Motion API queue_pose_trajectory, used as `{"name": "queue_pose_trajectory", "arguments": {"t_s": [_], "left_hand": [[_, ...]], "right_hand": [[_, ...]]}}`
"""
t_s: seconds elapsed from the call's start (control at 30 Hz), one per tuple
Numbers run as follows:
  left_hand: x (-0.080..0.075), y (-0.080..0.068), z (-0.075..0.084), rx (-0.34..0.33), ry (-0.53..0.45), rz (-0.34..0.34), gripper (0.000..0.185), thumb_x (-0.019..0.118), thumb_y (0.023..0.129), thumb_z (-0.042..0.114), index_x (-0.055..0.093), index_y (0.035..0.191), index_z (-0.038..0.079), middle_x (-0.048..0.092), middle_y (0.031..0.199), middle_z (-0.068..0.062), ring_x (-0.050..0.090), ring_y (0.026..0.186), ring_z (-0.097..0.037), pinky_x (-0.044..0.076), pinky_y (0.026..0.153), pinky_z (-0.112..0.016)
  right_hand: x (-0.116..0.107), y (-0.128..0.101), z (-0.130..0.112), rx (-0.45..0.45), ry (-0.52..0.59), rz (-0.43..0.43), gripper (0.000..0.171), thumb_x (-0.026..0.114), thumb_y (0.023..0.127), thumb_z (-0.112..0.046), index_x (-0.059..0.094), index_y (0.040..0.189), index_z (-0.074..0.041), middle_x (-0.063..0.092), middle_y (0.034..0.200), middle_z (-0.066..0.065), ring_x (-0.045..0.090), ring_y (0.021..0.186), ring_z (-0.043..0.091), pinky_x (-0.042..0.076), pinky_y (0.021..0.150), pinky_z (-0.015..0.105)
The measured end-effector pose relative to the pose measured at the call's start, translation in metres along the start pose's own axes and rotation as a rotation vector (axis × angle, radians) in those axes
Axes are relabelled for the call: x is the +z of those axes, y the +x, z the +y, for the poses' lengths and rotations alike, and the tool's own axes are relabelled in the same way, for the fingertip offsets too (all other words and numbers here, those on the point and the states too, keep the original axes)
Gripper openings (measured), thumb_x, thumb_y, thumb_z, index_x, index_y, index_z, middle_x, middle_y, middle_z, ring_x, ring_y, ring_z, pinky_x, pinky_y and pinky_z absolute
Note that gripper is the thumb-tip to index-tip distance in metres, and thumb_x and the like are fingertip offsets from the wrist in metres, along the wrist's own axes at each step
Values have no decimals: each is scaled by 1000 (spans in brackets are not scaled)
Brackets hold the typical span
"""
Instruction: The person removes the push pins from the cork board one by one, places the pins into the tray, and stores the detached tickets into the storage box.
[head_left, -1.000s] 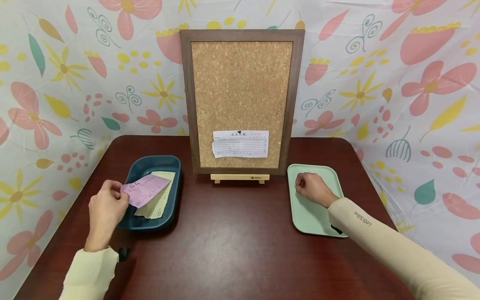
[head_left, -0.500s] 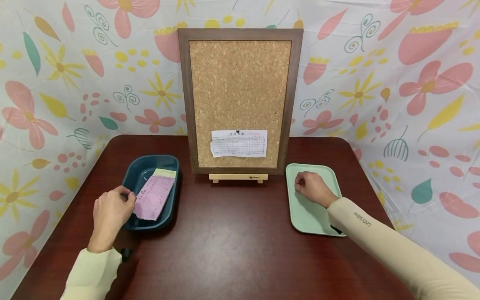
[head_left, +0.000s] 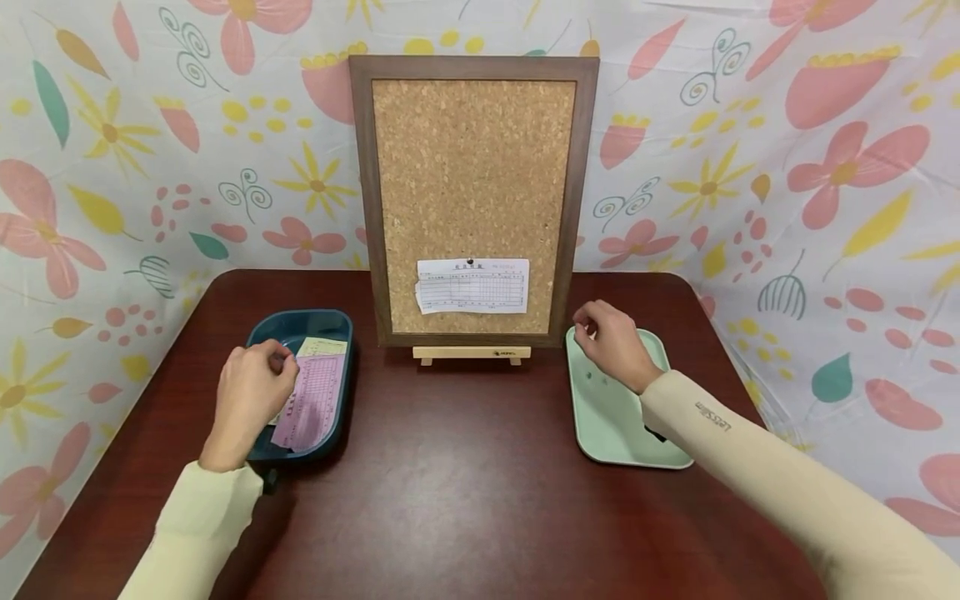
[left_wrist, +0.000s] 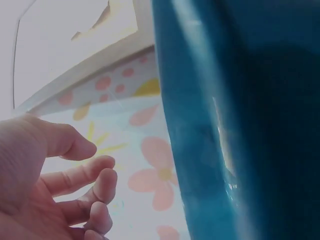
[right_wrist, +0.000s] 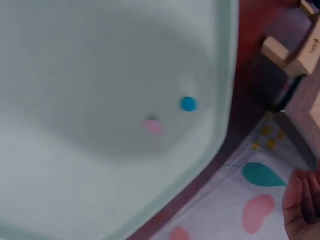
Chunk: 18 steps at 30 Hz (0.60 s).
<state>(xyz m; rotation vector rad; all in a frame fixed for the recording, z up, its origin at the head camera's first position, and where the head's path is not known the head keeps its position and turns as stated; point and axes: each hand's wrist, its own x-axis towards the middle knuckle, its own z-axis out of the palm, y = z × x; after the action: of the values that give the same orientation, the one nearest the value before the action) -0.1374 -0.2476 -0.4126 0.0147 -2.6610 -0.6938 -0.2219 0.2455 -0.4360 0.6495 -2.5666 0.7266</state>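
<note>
My left hand (head_left: 251, 392) hovers over the near left side of the dark blue tray (head_left: 349, 400), fingers loosely curled. In the left wrist view its thumb and fingertips stand apart with nothing between them. A pink printed slip (head_left: 313, 400) lies in the tray beside those fingers, overlapping a yellow slip (head_left: 322, 346). My right hand (head_left: 615, 346) is bent over the far left corner of the pale green tray (head_left: 630, 433); I cannot tell whether its fingers pinch something. Below it on the tray lie a blue tack (right_wrist: 188, 104) and a pink tack (right_wrist: 153, 126).
A framed cork board (head_left: 472, 183) stands upright on a small wooden stand (head_left: 471, 352) at the table's back. One white printed form (head_left: 472, 286) hangs low on it from a dark pin (head_left: 470, 262). Flowered cloth (head_left: 90, 250) encloses the sides and back.
The left hand has shifted right over the blue tray; the pink slip it held has turned and now lies apart from its fingers. The right hand has risen toward the green tray's far edge, uncovering small tacks.
</note>
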Motion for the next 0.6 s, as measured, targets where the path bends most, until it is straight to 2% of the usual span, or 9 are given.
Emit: {"name": "queue_pose_trajectory", "arguments": {"t_s": [0.27, 0.4, 0.6], "left_hand": [[17, 23, 26, 66, -71, 11, 13, 60, 86, 11, 66, 89, 0, 63, 74, -12, 47, 74, -28, 37, 65, -44], [23, 34, 41, 84, -111, 0, 12, 60, 87, 11, 65, 91, 1, 65, 77, -12, 48, 77, -28, 37, 69, -44], [31, 45, 59, 118, -155, -28, 11, 60, 88, 13, 65, 92, 3, 65, 80, -10, 46, 77, -25, 38, 65, -41]], "right_hand": [[0, 25, -21, -24, 19, 56, 9, 62, 85, -4, 60, 94, -7, 53, 87, 2, 52, 73, 13, 47, 65, 32], [2, 34, -29, -52, 21, 73, 10, 61, 85, -2, 60, 94, -6, 53, 86, 2, 52, 72, 14, 47, 64, 31], [6, 42, -39, -99, 30, 105, 9, 62, 83, 1, 60, 91, -3, 54, 84, 4, 53, 70, 15, 46, 61, 31]]}}
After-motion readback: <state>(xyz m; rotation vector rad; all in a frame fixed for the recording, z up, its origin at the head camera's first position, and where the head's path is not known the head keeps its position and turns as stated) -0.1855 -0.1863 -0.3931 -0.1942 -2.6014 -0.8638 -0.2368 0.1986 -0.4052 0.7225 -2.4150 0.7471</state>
